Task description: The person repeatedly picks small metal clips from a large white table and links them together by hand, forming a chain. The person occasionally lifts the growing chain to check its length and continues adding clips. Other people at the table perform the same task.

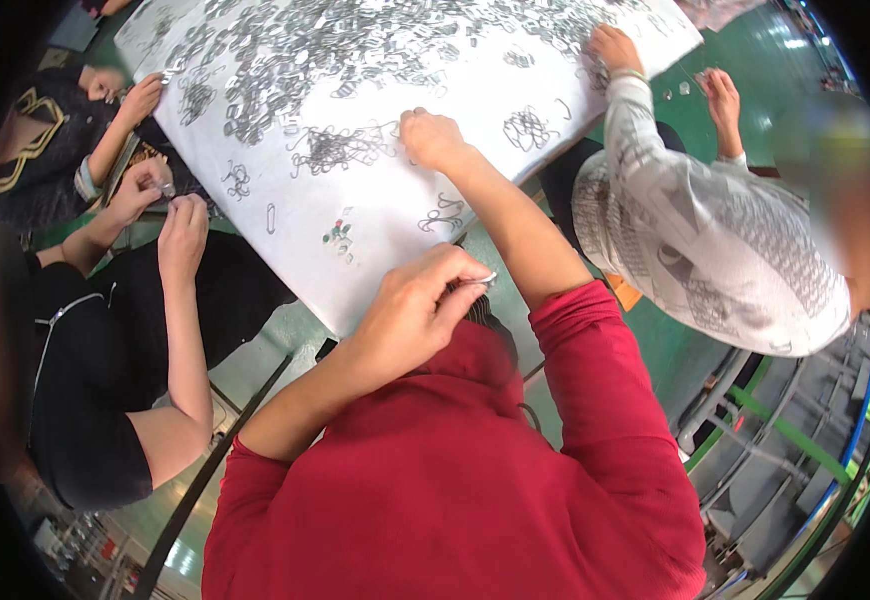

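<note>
My left hand (407, 308) is held in front of my chest, off the table's near corner. Its thumb and index finger pinch a small silvery metal piece (488, 281), whose exact kind is too small to tell. My right hand (433, 138) reaches out over the white table (290, 265), fingers closed at the right end of a tangled heap of thin dark wire loops (340, 150). Whatever those fingertips hold is hidden. Nearer to me lie a few loose wire loops (441, 213) and a small cluster of red, green and clear bits (338, 235).
Many small metal buckle-like pieces (295, 60) cover the far table. Another wire heap (527, 128) lies to the right. On the left, a co-worker in black (95, 400) handles a small piece; a co-worker in a grey patterned top (695, 240) reaches across from the right.
</note>
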